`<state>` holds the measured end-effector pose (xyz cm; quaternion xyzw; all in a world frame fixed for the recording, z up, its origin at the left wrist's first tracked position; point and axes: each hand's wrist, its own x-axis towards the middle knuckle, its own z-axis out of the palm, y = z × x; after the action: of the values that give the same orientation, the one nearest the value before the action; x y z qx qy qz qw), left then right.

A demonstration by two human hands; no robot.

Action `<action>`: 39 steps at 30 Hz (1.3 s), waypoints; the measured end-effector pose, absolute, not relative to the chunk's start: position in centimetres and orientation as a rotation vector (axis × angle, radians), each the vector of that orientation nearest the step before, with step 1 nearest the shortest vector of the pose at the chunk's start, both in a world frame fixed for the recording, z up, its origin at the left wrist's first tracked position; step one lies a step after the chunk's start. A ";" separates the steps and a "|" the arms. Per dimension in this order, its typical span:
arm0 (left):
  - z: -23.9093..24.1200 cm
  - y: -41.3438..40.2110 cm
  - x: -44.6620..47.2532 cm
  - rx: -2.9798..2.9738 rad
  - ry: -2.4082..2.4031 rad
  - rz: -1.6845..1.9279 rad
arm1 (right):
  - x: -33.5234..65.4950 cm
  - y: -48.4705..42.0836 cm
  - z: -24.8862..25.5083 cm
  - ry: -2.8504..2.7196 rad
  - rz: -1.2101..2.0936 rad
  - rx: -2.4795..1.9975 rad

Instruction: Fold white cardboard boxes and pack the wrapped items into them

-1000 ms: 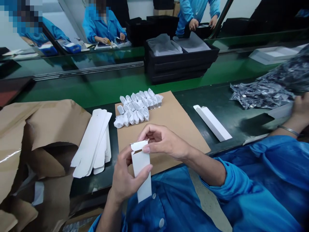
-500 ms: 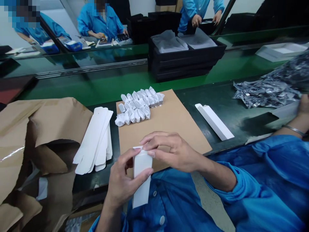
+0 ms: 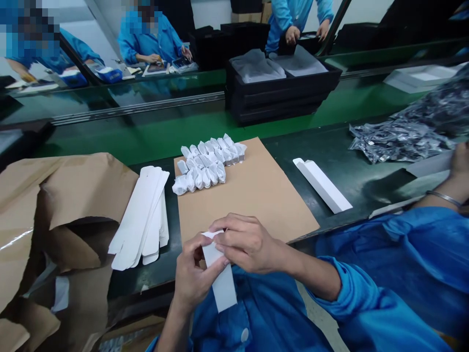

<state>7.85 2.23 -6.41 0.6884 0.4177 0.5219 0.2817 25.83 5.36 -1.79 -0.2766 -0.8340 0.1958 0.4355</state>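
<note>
A narrow white paper box (image 3: 223,288) stands tilted in front of my chest. My left hand (image 3: 194,274) is wrapped round its upper part, thumb on the near face. At the box's top end, my right hand (image 3: 245,244) pinches the flap with thumb and fingers. Beyond my hands lies a brown cardboard sheet (image 3: 252,195), bearing rows of small white-wrapped pieces (image 3: 201,166). Flat white box blanks (image 3: 141,220) are stacked left of the sheet. One folded long white box (image 3: 322,186) rests to its right.
A torn brown carton (image 3: 88,190) fills the left side. Black trays (image 3: 282,93) with translucent sheets stand at the back. Clear plastic bags (image 3: 399,139) lie at right, near another person's arm (image 3: 458,176). Co-workers in blue (image 3: 154,36) sit across the line.
The white box has tilted, its lower end swinging right. Both hands have come slightly lower, and my right hand has closed tighter at the top flap.
</note>
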 end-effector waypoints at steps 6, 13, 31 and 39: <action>-6.8 4.3 7.6 1.288 1.588 1.712 | 24.9 4.2 -3.4 -1.920 1.034 -1.125; -6.3 6.0 5.0 2.310 1.518 1.278 | 27.4 8.7 -3.9 -2.228 1.383 -1.025; -7.7 7.4 5.1 2.590 1.506 0.344 | 30.2 19.6 -4.7 -2.533 0.398 -1.238; -8.0 7.8 5.0 2.512 1.567 0.353 | 34.7 18.0 -5.8 -2.273 0.809 -1.358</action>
<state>5.04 7.83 -7.98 0.8397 0.5240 0.1182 0.0798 34.69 18.00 -5.78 -0.4820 -0.8067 0.2873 0.1852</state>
